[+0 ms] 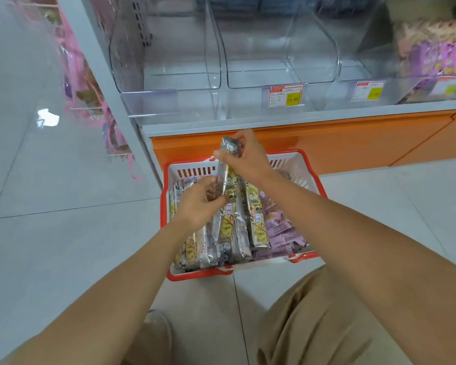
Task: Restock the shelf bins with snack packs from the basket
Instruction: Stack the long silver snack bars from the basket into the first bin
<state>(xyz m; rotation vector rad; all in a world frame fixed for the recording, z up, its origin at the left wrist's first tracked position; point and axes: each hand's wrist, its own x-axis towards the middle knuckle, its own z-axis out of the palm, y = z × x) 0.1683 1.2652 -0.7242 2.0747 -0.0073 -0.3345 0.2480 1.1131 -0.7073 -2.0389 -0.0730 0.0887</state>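
A red and white basket (304,255) stands on the floor below the shelf. It holds several long silver and yellow snack packs (256,222) and small purple packs (279,233). My right hand (244,156) grips the top end of one long snack pack (228,177), lifted upright above the basket. My left hand (199,200) holds the same pack lower down, fingers curled round it. Clear plastic shelf bins (169,61) stand above with nothing in them.
An orange shelf base (353,138) runs behind the basket. A bin at the far right (437,54) holds purple packs. Price tags (284,96) hang on the bin fronts. Pink packaged goods (90,88) hang on the left. My knee (313,312) is near the basket.
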